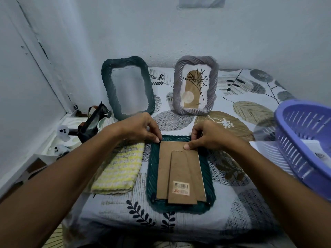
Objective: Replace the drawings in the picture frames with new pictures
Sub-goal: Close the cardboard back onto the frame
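Head view: a dark green frame (pixel 179 173) is laid face down on a leaf-patterned cloth (pixel 241 203); its brown backing board (pixel 179 169) is seated in the recess, with the stand flap lying flat on top and a barcode sticker (pixel 181 188) near the flap's lower end; small dark clips are seen at the two near corners of the board.

The left hand (pixel 141 127) is placed at the far left corner of the backing board; fingers curled, thumb tip pressed at the board's top edge against the frame rim; whether anything is pinched there cannot be told. The right hand (pixel 207 136) is placed at the far right corner; thumb pressed flat on the board, fingers curled over the frame's top rim, so board and rim are gripped together.

A second dark green frame (pixel 128 87) is stood against the wall at back left; only a pale, blank surface is seen inside it. A grey frame (pixel 195 85) is stood just right of it, holding a line drawing of a plant on a tan arch.

A yellow and white knitted cloth (pixel 118 169) is laid just left of the face-down frame; a purple slotted basket (pixel 304 140) is set at the right edge, with paper inside.
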Demonstrator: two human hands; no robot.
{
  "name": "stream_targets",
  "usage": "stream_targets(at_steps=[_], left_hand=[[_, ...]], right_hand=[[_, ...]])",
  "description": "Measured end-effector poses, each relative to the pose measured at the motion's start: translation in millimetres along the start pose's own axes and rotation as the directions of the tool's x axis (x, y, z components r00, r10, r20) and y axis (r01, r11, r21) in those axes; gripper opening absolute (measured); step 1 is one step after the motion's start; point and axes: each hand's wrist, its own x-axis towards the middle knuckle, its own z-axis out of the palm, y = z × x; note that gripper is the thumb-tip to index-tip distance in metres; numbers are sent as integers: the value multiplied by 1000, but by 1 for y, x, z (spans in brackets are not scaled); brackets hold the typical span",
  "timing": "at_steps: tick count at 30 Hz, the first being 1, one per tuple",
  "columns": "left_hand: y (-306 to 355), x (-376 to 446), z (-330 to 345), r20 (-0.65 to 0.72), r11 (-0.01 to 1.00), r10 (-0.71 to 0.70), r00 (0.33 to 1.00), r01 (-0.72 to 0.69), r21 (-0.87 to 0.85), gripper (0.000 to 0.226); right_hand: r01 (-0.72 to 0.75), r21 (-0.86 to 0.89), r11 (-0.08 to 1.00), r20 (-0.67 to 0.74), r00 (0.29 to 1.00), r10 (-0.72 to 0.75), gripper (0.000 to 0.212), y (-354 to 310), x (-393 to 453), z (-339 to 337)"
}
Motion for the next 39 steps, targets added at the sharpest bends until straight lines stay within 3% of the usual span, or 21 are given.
stream_targets(at_steps=[9,13,15,33,37,39], left_hand=[[-2,0,2,-18,1000,3,1000,-4,-29,11],[-4,-1,4,-37,998,-3,999,1,-55,11],[-4,-2,5,-46,997,-2,999,-1,-71,12],[3,-5,5,-57,994,-90,994,86,-67,9],[12,-6,7,-103,993,-103,989,108,39,9],[20,-14,10,-193,982,-82,978,112,149,19]], right_hand=[[18,48,999,9,1000,-18,35,7,2,1],[39,322,946,68,996,-64,2,22,-7,-9],[51,376,925,47,996,-75,16,30,-9,-12],[-2,296,955,-38,999,14,14,28,-6,-6],[20,274,962,-116,993,12,13,26,-12,1],[42,231,972,-198,980,5,18,23,-19,7]])
